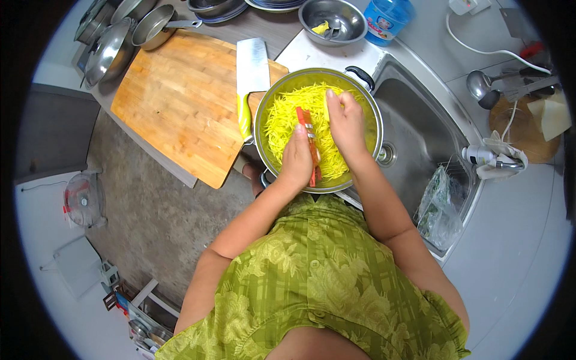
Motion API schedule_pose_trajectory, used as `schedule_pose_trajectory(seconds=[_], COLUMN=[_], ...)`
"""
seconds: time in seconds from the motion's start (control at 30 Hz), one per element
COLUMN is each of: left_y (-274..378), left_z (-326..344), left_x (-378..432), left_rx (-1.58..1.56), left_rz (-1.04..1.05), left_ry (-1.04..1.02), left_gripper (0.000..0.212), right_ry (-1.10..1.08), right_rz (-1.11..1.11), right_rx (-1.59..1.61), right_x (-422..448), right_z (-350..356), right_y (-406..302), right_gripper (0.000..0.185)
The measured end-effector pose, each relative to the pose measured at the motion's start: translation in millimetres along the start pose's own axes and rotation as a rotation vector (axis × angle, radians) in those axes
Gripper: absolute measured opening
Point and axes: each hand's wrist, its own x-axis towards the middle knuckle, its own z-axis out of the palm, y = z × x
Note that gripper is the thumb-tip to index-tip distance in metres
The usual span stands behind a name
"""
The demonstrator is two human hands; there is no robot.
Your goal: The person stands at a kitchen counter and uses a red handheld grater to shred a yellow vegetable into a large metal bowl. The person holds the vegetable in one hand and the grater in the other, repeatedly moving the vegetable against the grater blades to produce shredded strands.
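Observation:
Before me stands a large metal pot (378, 139) with black handles, holding a heap of thin yellow shreds (288, 105). My left hand (298, 155) grips a red hand grater (305, 118) above the shreds. To its right my right hand (346, 119) holds a small yellow piece (326, 108) between thumb and fingers, a little apart from the grater. What the yellow food is, I cannot tell. A cleaver (253, 65) with a yellow-green handle lies left of the pot on a wooden cutting board (180, 99).
Right of the pot is a steel sink (405, 108) with a plastic bag of greens (438, 211). A metal bowl (333, 20) and a blue plastic bottle (388, 22) stand behind. Several pans, one a small saucepan (153, 29), stand at the back left. A fan (84, 200) is far left.

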Motion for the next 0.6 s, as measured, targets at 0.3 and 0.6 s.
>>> schedule_pose_trajectory(seconds=[0.3,0.6], left_y=[9,16], left_z=[-1,2], left_x=[3,-6], left_rx=[0.276,0.453], left_rz=[0.177,0.170], left_ry=[0.087,0.049], left_gripper=[0.055,0.046], right_ry=[-0.134,-0.093], right_rz=[-0.002,0.018], right_rx=[0.011,-0.021], right_x=[-52,-17], right_z=[1,9], right_y=[-7,2], right_gripper=[0.036,0.038])
